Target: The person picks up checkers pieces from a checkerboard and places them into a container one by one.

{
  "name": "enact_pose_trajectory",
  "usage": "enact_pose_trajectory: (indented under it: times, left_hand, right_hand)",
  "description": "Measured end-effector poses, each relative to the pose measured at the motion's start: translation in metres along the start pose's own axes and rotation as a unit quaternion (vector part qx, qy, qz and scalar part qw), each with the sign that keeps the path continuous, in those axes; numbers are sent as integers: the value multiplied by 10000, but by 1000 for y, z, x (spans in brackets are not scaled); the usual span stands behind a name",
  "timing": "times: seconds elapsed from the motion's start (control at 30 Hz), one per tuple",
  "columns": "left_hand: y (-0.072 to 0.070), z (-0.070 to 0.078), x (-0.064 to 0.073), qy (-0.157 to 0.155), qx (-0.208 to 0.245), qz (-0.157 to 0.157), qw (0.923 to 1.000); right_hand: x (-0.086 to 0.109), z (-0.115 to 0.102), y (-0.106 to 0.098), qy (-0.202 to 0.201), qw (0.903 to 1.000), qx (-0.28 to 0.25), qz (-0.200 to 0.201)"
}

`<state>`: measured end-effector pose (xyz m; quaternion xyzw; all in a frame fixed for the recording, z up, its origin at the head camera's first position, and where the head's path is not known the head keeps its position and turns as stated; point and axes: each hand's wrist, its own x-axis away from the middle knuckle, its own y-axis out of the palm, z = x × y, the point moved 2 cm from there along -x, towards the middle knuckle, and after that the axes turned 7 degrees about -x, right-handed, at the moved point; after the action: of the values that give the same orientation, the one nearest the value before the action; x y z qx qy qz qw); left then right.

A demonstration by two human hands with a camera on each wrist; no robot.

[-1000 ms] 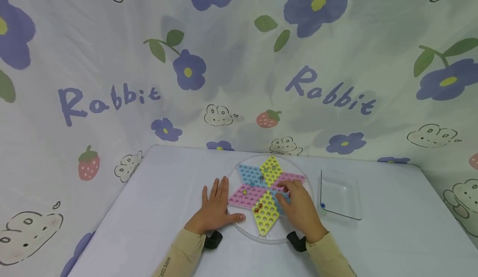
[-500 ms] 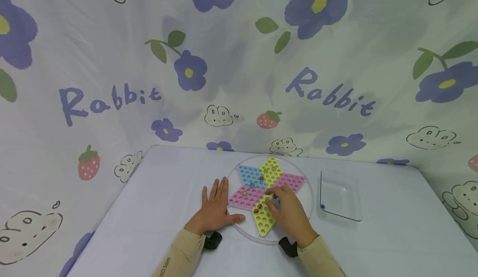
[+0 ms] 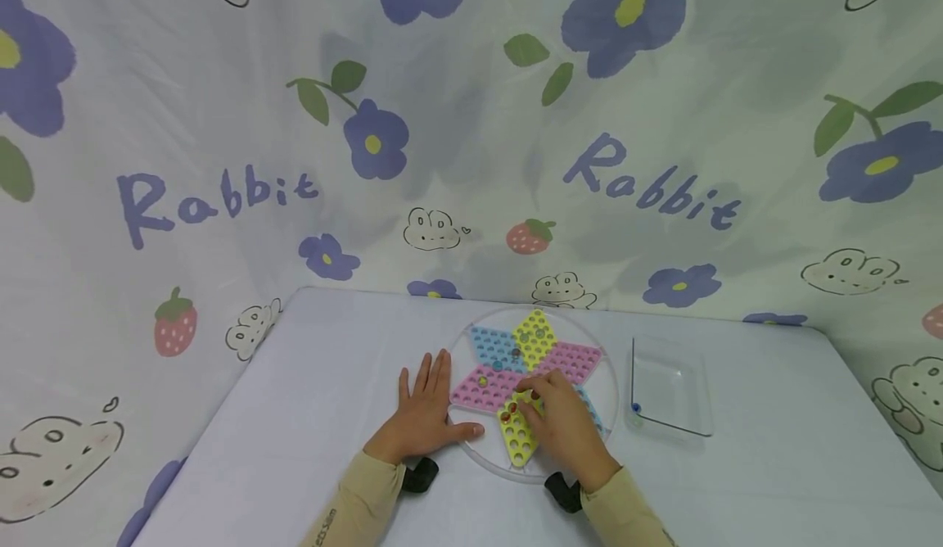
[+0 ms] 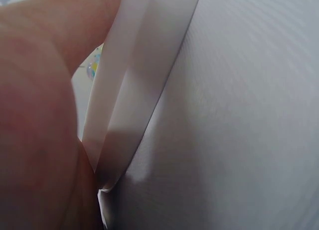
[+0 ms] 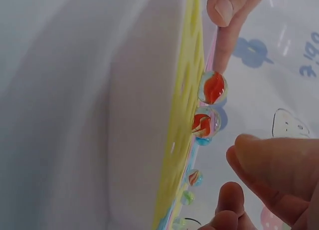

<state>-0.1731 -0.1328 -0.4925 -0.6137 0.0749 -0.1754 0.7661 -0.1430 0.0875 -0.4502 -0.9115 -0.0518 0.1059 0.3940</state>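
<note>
A round clear Chinese checkers board (image 3: 508, 473) carries a star of yellow, pink and blue perforated points. My left hand (image 3: 420, 420) lies with its fingers spread against the board's left rim, the thumb over the edge. Above the near yellow point (image 3: 520, 442) is my right hand (image 3: 566, 422), thumb and index finger pinched together. A small reddish marble (image 3: 535, 395) shows between them in the head view; the thumb hides it in the right wrist view. Two red-swirl marbles (image 5: 213, 88) sit on the yellow point, close to those fingertips.
A clear square container (image 3: 673, 427) stands right of the board, with a blue marble (image 3: 636, 408) at its near left corner. Several other marbles, including a yellow one (image 3: 482, 381), sit on the board. A printed curtain (image 3: 471, 137) hangs behind the white table (image 3: 295, 359).
My right hand has moved left and slightly toward me, from the board's centre right to the near yellow point. The left hand has stayed in place.
</note>
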Motion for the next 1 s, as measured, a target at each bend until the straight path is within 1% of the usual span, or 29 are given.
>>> enact_pose_trajectory:
  times: [0.13,0.23,0.4,0.6,0.8,1.0]
  left_hand:
    - [0,0,1,-1,35,42,10000]
    - [0,0,1,15,43,98,9999]
    - [-1,0,1,20,45,79,10000]
    - [0,-1,0,6,17,19,10000]
    - [1,-2,0,-2,-17,35,10000]
    - [1,-1,0,-6,-41,25,10000]
  right_hand:
    - [0,1,2,-150,9998,13,-124]
    - [0,1,3,-215,9995,-83,-215]
    - [1,1,5,-315,9989,-150,-303]
    - [1,1,7,-243,9987,-175,-416]
    - [1,1,10,-122,9983,-127,-553]
    - [1,3,11,-157,9985,-25,-522]
